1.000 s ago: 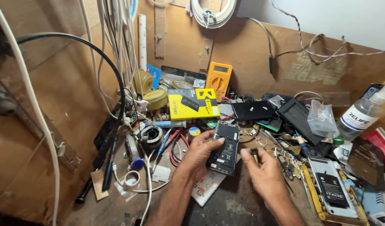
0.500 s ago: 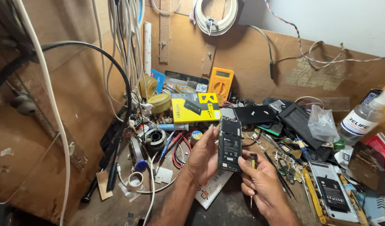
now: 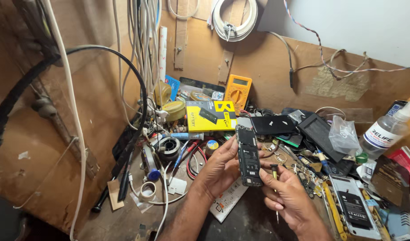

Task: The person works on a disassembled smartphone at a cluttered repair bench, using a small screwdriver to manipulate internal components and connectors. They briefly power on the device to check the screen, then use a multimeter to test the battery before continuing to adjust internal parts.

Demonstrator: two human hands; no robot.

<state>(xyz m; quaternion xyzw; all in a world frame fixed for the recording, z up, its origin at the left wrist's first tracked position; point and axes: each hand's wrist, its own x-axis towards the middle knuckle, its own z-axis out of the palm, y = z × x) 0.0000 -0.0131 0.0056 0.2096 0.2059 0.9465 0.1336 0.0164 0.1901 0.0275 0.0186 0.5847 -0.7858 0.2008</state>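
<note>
Phone, back cover off and battery exposed, stands upright above the bench, pinched at its edge by my left hand. My right hand is curled around a small screwdriver beside it. I judge disassembly partway through; another opened phone lies right.

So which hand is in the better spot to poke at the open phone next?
Probably the right hand. It grips the small screwdriver close beside the opened phone, while the left hand is busy holding that phone upright above the cluttered bench.
</note>
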